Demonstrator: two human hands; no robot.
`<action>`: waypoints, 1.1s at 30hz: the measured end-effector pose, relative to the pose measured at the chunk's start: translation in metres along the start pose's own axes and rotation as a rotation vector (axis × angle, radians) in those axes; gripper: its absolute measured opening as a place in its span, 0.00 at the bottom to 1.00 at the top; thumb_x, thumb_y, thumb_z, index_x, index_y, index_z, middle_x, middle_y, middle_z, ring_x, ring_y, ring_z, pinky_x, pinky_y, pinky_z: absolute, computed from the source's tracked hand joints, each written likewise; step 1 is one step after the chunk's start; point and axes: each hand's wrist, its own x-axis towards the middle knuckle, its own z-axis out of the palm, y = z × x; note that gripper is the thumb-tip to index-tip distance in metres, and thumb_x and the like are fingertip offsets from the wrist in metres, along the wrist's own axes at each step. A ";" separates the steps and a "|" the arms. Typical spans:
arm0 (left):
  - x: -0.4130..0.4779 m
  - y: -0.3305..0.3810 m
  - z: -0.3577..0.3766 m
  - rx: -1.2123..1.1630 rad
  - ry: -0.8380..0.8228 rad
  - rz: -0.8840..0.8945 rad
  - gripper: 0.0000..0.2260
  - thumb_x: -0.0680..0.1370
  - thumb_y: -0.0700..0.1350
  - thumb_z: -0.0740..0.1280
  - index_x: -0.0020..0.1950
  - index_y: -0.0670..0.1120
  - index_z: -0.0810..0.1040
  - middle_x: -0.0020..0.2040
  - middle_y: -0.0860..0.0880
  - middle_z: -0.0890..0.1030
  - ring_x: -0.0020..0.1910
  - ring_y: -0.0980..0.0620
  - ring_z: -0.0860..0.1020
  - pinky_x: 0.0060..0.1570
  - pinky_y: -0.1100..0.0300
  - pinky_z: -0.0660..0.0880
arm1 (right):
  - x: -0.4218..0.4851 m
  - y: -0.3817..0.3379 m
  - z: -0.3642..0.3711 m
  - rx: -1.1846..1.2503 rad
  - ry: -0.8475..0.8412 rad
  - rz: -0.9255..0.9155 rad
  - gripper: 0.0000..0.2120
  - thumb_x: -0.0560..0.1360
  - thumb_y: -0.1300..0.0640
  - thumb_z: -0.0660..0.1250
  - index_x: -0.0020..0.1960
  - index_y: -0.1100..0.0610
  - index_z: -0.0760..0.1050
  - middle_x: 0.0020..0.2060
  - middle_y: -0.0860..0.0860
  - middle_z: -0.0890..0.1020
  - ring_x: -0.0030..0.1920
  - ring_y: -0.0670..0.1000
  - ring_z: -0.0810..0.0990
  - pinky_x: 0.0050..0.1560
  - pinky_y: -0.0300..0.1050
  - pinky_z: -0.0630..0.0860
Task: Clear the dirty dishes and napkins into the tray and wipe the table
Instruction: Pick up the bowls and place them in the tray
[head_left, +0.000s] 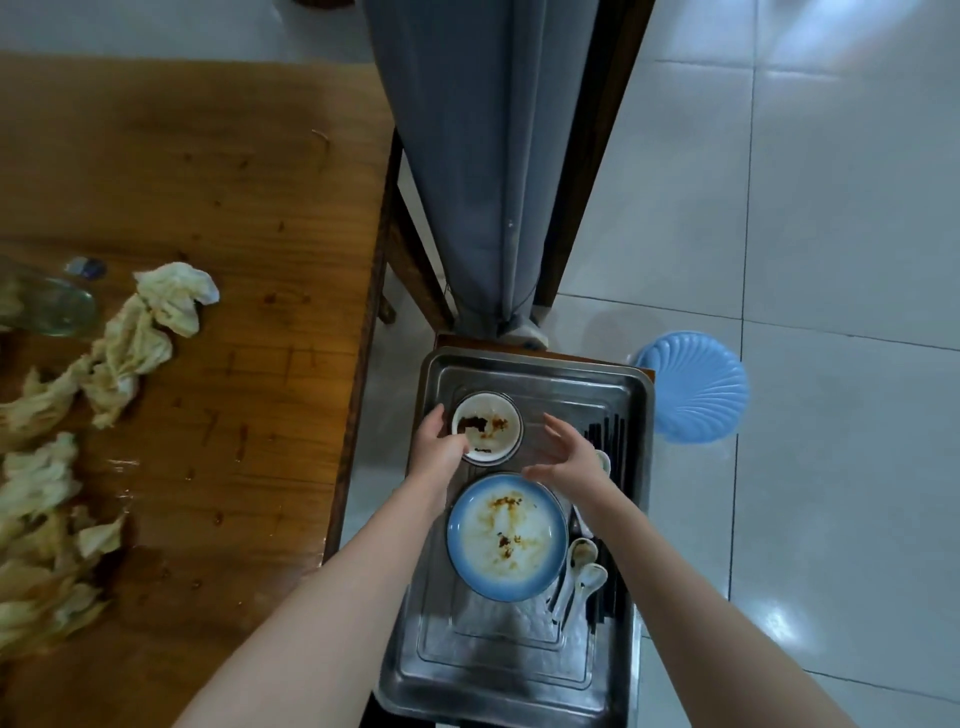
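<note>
A steel tray (519, 670) stands to the right of the wooden table (208, 208). In its far left corner sits a small white bowl (488, 423) with brown stains; my left hand (436, 449) grips its near-left rim. My right hand (566, 457) hovers open just right of the bowl, fingers spread. A dirty blue-rimmed plate (506, 538) lies in the tray's middle. White spoons (579, 569) and dark chopsticks (608, 436) lie along the tray's right side. Several crumpled stained napkins (130, 338) are strewn over the table's left part.
A clear glass (47, 306) lies on the table's left edge by the napkins. The tabletop shows sauce spots and wet streaks. A grey curtain (467, 156) hangs behind the tray. A blue plastic stool (691, 384) stands on the tiled floor to the right.
</note>
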 end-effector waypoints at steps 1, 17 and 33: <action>-0.010 0.005 -0.003 0.020 -0.009 0.021 0.32 0.75 0.28 0.61 0.77 0.47 0.61 0.74 0.46 0.66 0.72 0.48 0.65 0.60 0.61 0.63 | -0.008 -0.005 -0.002 0.008 0.032 -0.007 0.39 0.68 0.73 0.71 0.74 0.53 0.62 0.70 0.54 0.69 0.66 0.54 0.72 0.59 0.50 0.77; -0.168 0.034 -0.102 0.080 -0.054 0.319 0.23 0.76 0.31 0.65 0.68 0.49 0.72 0.59 0.51 0.79 0.58 0.55 0.76 0.61 0.54 0.74 | -0.161 -0.100 0.019 -0.076 0.245 -0.296 0.19 0.74 0.66 0.69 0.64 0.56 0.74 0.52 0.51 0.81 0.50 0.47 0.80 0.53 0.44 0.77; -0.228 -0.010 -0.291 -0.165 0.002 0.397 0.19 0.78 0.36 0.67 0.66 0.53 0.74 0.59 0.52 0.80 0.59 0.51 0.77 0.59 0.54 0.75 | -0.246 -0.126 0.187 -0.276 0.165 -0.482 0.17 0.73 0.63 0.71 0.61 0.51 0.75 0.50 0.50 0.81 0.50 0.46 0.79 0.44 0.33 0.76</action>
